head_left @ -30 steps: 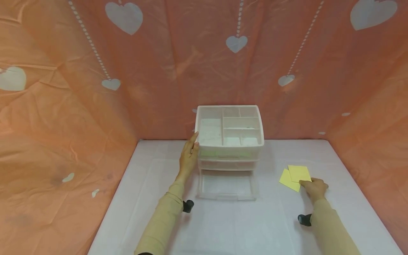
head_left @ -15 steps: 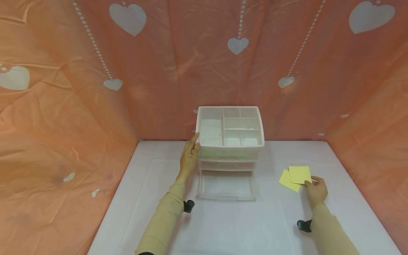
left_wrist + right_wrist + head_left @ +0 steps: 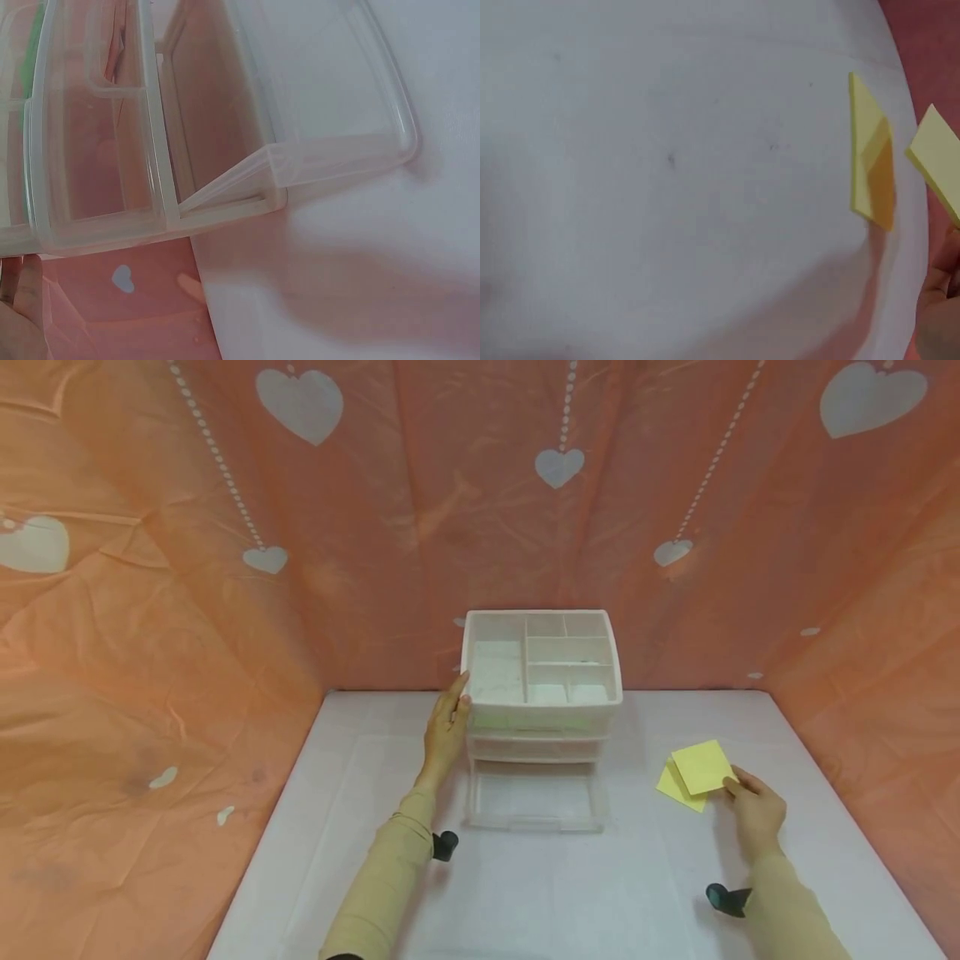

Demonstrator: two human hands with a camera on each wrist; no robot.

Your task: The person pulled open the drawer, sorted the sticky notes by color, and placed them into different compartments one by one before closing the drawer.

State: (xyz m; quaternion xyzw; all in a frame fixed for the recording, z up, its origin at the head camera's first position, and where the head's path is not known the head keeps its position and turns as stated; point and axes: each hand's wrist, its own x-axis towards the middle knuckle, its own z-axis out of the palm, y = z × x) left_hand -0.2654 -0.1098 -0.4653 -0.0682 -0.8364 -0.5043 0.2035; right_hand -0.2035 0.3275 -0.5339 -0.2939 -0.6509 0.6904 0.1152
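Observation:
My right hand (image 3: pixel 757 810) pinches the near right corner of a yellow sticky note pad (image 3: pixel 703 766). In the right wrist view this pad (image 3: pixel 939 161) is lifted, with a gap to a second sticky note pad (image 3: pixel 862 150) lying on the table. Straight fingers of my left hand (image 3: pixel 444 735) rest against the left side of a small white drawer unit (image 3: pixel 542 717). Its clear bottom drawer (image 3: pixel 536 824) is pulled out, and nothing shows inside. The upper drawers are pushed in; something green (image 3: pixel 31 60) shows through the top one in the left wrist view.
Divided compartments (image 3: pixel 567 649) form the top of the drawer unit. It stands on a white-covered table (image 3: pixel 570 893), close to an orange cloth backdrop (image 3: pixel 420 527) with hearts. Similar cloth hangs at both sides.
My right hand has taken hold of the upper sticky note pad, lifted it and tilted it. The second pad stays put. My left hand and the drawer unit have not moved.

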